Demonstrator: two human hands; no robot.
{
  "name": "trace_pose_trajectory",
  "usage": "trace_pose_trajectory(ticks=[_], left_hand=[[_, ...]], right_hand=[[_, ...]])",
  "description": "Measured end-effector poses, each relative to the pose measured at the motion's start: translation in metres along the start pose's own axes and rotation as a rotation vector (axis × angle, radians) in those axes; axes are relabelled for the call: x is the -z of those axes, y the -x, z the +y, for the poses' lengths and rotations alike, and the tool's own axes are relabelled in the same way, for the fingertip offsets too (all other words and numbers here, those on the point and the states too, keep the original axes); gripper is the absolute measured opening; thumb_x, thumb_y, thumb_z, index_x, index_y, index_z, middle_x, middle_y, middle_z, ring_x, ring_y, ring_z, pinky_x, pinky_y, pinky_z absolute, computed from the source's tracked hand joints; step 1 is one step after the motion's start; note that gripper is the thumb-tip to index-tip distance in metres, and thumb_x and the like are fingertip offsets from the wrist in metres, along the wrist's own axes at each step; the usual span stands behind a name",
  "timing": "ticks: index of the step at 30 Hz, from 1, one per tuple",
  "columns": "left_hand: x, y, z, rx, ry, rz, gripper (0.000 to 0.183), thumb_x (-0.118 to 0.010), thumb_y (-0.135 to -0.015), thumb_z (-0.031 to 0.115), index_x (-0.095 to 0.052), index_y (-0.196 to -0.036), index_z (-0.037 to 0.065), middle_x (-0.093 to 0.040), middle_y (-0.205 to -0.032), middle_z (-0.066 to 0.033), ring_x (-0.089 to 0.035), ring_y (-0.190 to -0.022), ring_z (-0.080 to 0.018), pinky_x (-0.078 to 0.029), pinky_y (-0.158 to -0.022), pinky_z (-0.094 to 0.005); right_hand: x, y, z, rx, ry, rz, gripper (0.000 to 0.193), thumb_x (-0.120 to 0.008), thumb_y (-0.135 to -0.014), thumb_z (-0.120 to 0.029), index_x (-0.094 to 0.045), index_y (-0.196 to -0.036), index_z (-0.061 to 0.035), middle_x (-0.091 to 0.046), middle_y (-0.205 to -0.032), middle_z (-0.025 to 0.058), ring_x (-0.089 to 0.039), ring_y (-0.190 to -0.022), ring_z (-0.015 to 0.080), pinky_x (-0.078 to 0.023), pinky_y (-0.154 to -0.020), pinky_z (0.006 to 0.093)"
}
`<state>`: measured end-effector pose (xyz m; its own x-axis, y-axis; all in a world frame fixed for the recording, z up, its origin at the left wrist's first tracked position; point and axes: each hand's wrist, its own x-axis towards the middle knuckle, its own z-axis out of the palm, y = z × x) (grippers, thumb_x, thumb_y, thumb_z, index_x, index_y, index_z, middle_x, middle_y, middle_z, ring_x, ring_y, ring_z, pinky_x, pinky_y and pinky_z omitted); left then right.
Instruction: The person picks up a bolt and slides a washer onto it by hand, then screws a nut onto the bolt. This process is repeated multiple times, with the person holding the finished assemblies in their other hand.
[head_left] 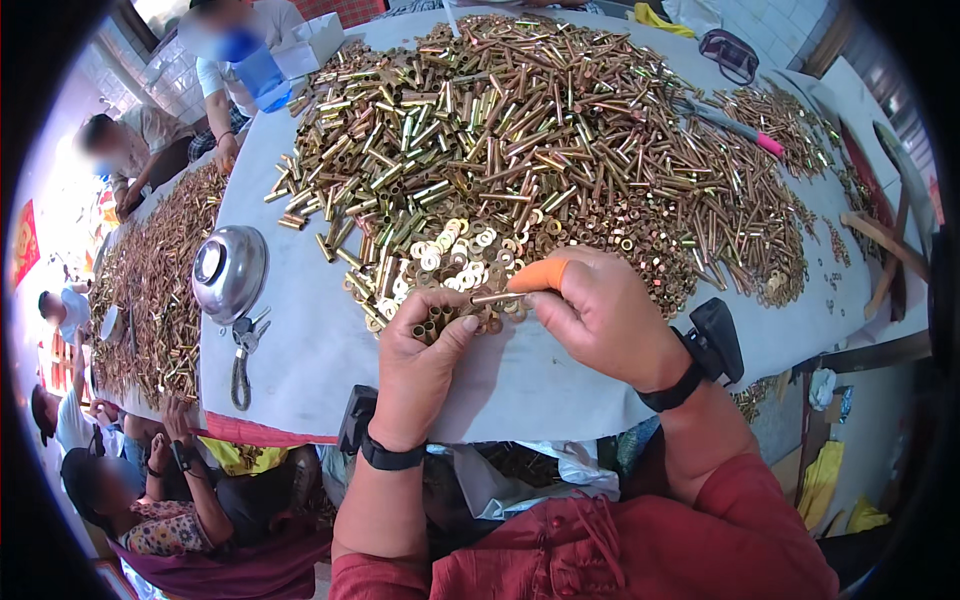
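My left hand (pixel 418 350) is closed round a bunch of short brass-coloured metal tubes (pixel 432 326), their hollow ends showing. Between my two hands lies one slim metal piece (pixel 495 298), level, its left end at the left fingertips. My right hand (pixel 605 315) pinches the other end of it with thumb and forefinger; an orange finger cover (pixel 538 275) sits on that forefinger. Whether this piece is a tube or a bolt is too small to tell. Just beyond the hands are shiny flat washers (pixel 465 250) and a heap of small nuts (pixel 625 243).
A large pile of metal tubes (pixel 480 120) covers the far table. An upturned steel bowl (pixel 229 275) and keys (pixel 245 340) lie left on the pale tabletop (pixel 300 370). A pink-ended tool (pixel 735 127) rests in the pile. Other people work around a second heap (pixel 155 290).
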<state>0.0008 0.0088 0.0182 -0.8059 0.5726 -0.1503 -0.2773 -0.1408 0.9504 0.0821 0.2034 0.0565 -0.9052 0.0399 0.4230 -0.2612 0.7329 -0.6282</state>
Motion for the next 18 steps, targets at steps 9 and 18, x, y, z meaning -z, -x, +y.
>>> trace_pose_trajectory(ticks=[9, 18], left_hand=[[0.007, -0.004, -0.002, -0.264, -0.346, 0.028, 0.017, -0.075, -0.082, 0.002, -0.065, -0.095, 0.0, -0.063, -0.093, -0.0046, -0.061, -0.086, -0.0134, -0.049, -0.078, -0.027], [0.015, -0.009, -0.006, -0.35, -0.392, 0.081, 0.013, -0.072, -0.086, 0.006, -0.064, -0.096, 0.001, -0.06, -0.086, -0.0035, -0.054, -0.072, -0.0141, -0.046, -0.065, -0.026]], right_hand=[[0.0, 0.003, 0.001, -0.006, 0.02, -0.024, 0.016, -0.064, -0.083, -0.005, -0.066, -0.098, -0.0046, -0.066, -0.085, 0.0134, -0.064, -0.079, 0.0326, -0.051, -0.069, 0.0392], [-0.005, 0.012, -0.01, -0.294, -0.303, 0.03, 0.017, -0.062, -0.087, -0.006, -0.066, -0.104, -0.003, -0.065, -0.077, 0.0114, -0.062, -0.065, 0.0231, -0.05, -0.062, 0.033]])
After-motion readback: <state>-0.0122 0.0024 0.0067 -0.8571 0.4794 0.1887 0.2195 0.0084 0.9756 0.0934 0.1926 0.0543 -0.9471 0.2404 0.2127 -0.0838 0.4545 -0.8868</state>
